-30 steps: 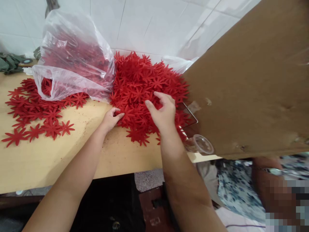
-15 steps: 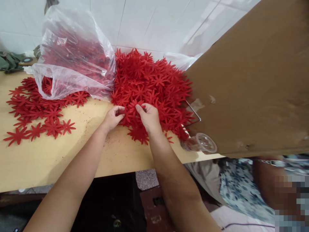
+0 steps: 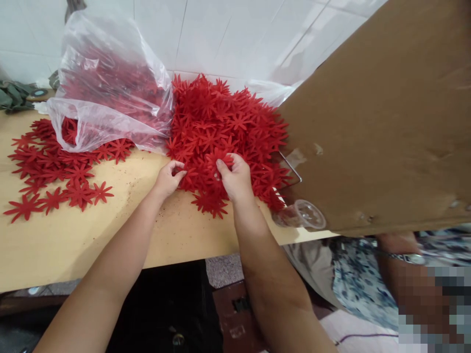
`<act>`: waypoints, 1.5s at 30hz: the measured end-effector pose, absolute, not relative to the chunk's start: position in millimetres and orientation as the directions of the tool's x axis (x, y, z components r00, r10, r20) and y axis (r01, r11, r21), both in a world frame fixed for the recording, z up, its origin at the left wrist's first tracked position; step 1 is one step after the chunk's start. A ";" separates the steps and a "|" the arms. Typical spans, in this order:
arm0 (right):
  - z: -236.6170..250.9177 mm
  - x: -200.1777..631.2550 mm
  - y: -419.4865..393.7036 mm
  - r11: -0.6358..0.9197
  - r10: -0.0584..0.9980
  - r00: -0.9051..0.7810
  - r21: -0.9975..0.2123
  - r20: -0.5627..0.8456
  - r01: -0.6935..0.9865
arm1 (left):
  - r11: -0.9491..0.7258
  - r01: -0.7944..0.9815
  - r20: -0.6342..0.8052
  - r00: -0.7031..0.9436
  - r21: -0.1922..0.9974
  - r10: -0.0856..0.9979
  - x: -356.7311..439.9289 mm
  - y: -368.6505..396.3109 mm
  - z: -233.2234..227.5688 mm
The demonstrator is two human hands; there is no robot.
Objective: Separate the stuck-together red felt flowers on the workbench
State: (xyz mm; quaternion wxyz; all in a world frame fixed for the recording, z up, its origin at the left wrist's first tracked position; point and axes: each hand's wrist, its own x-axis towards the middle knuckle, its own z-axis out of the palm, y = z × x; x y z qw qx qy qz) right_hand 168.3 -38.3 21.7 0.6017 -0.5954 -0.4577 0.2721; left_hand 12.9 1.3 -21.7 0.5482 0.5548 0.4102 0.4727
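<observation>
A big heap of red felt flowers point(image 3: 224, 122) lies on the wooden table point(image 3: 73, 235) against the tiled wall. My left hand point(image 3: 167, 179) pinches flowers at the heap's near left edge. My right hand point(image 3: 233, 179) rests on the heap's front, its thumb and fingers closed on a red flower point(image 3: 220, 159). The two hands are a short way apart.
A clear plastic bag point(image 3: 106, 93) with more red flowers stands at the back left. Loose flowers point(image 3: 55, 171) are spread flat at the left. A large cardboard sheet point(image 3: 375, 122) covers the right. A clear plastic cup point(image 3: 305, 215) lies by it. Another person sits at the lower right.
My right hand drew back from the heap's middle to its front edge, closer to my left hand, and closed on a flower. My left hand stayed in place.
</observation>
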 end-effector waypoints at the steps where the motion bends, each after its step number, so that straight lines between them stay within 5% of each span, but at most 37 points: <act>1: 21.1 168.9 -37.6 0.132 0.870 0.445 -0.970 0.212 0.203 | -0.063 -0.056 0.074 0.209 0.996 0.975 12.8 2.1 -22.8; 10: 28.4 167.1 -39.7 0.059 0.861 0.498 -0.993 0.101 0.099 | -0.002 -0.080 0.021 0.240 0.997 0.970 13.0 1.7 -20.5; 15: 32.9 164.6 -42.7 -0.022 0.936 0.346 -0.990 -0.070 -0.141 | 0.001 -0.078 0.018 0.239 0.997 0.971 13.3 -0.7 -17.2; 19: 33.3 163.1 -45.2 -0.024 0.970 0.229 -0.971 -0.080 -0.236 | -0.002 -0.098 0.026 0.247 0.995 0.969 13.3 -0.9 -18.0; 28: 28.8 165.9 -38.5 0.001 0.871 0.490 -0.998 -0.034 -0.070 | 0.000 -0.093 0.022 0.242 0.996 0.970 13.6 0.5 -19.1; 34: 31.3 167.1 -42.9 -0.067 0.936 0.325 -0.974 -0.136 -0.215 | 0.010 -0.084 0.011 0.250 0.996 0.968 13.0 -2.1 -15.1; 45: 28.3 171.3 -38.5 0.021 0.868 0.493 -0.986 -0.063 -0.163 | 0.004 -0.078 0.016 0.257 0.997 0.966 12.8 -1.1 -17.4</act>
